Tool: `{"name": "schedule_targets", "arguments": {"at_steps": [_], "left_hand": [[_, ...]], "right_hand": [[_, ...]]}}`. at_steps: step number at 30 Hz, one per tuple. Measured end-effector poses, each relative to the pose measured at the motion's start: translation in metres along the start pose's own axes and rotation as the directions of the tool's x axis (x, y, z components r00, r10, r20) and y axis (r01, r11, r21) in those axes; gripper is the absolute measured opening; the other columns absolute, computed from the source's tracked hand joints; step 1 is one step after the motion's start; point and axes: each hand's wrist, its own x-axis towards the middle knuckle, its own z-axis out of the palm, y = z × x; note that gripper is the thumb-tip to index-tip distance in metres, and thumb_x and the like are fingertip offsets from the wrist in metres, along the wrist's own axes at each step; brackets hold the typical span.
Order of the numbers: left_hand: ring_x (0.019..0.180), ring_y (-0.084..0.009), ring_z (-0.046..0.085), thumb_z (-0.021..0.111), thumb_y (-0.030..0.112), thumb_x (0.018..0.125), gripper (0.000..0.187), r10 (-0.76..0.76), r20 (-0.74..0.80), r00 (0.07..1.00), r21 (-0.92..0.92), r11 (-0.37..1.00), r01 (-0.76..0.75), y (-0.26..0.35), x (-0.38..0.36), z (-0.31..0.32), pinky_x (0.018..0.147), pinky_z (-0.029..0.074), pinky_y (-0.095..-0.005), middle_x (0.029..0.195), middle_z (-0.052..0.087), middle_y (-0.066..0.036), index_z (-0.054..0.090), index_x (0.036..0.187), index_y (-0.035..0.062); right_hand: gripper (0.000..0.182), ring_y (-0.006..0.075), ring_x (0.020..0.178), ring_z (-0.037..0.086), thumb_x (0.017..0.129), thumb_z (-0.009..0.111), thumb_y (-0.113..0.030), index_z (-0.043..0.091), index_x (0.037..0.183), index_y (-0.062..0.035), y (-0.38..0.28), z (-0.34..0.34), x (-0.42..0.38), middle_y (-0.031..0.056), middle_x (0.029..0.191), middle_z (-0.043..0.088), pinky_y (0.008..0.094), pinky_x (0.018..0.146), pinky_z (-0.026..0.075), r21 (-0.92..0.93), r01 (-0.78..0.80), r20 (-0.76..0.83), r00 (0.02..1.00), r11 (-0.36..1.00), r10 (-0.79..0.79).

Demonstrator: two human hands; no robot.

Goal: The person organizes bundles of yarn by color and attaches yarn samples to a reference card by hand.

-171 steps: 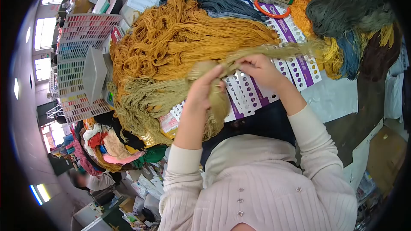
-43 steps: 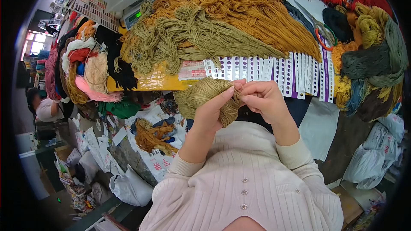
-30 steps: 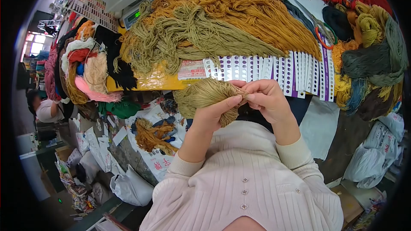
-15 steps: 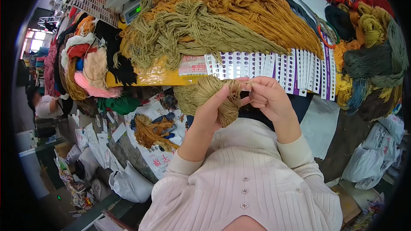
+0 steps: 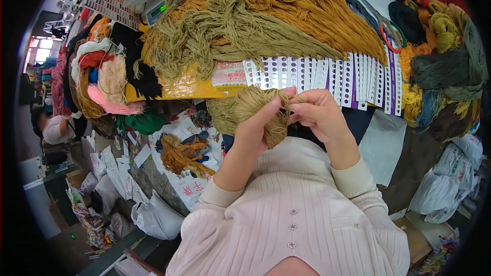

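An olive-tan skein of yarn [image 5: 250, 106] is gripped in my left hand [image 5: 255, 128], thumb across its near side. My right hand [image 5: 319, 115] is closed in a pinch on strands at the skein's right end, close to the left fingertips. Past my hands, a row of white cards with punched holes [image 5: 307, 75] lies along the table edge. Behind the cards spread loose olive-green yarn [image 5: 240, 33] and a big heap of golden-brown yarn [image 5: 302, 7].
Scissors with orange-red handles [image 5: 389, 38] lie at the right among dark and yellow skeins. A scale [image 5: 158, 7] stands at the back left beside colour sample cards [image 5: 110, 2]. Brown yarn scraps [image 5: 184, 152] lie below left; white bags [image 5: 158, 217] sit on the floor.
My right hand has shifted slightly left, nearer the left thumb, still pinching strands. The skein stays in my left hand. The camera view has moved a little.
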Motion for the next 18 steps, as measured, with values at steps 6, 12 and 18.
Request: {"name": "schedule_targets", "arguments": {"at_steps": [6, 12, 18], "left_hand": [[0.084, -0.0187, 0.054, 0.044, 0.006, 0.079, 0.029, 0.039, -0.068, 0.997, 0.051, 0.998, -0.036, -0.0055, 0.0027, 0.0018, 0.074, 0.045, -0.0298, 0.095, 0.054, -0.014, 0.045, 0.104, -0.0081], [0.079, -0.0146, 0.053, 0.045, 0.008, 0.080, 0.027, -0.024, -0.006, 1.000, -0.017, 1.000, 0.023, -0.0011, 0.0027, 0.0021, 0.071, 0.043, -0.0262, 0.090, 0.055, -0.010, 0.047, 0.103, -0.0059], [0.077, -0.0149, 0.053, 0.046, 0.010, 0.081, 0.025, -0.040, -0.048, 0.998, -0.043, 0.998, 0.038, -0.0010, 0.0030, 0.0032, 0.069, 0.043, -0.0269, 0.090, 0.055, -0.010, 0.048, 0.101, -0.0049]], "right_hand": [[0.008, 0.0042, 0.050, 0.046, 0.069, 0.058, -0.001, 0.059, 0.075, 0.0039, -0.0016, -0.0010, 0.0001, 0.0051, 0.075, 0.057, 0.0131, 0.041, 0.032, 0.047, 0.009, 0.016, 1.000, 0.999, -0.010], [0.011, 0.0035, 0.047, 0.041, 0.069, 0.056, 0.000, 0.058, 0.079, 0.0055, -0.0025, -0.0035, 0.0009, 0.0040, 0.064, 0.054, 0.0142, 0.045, 0.034, 0.136, -0.015, 0.066, 0.998, 0.991, 0.006], [0.017, 0.0024, 0.039, 0.032, 0.072, 0.053, -0.003, 0.057, 0.086, 0.0062, -0.0035, -0.0036, 0.0007, -0.0031, 0.050, 0.044, 0.0167, 0.051, 0.038, 0.113, -0.044, 0.080, 0.996, 0.993, 0.035]]}}
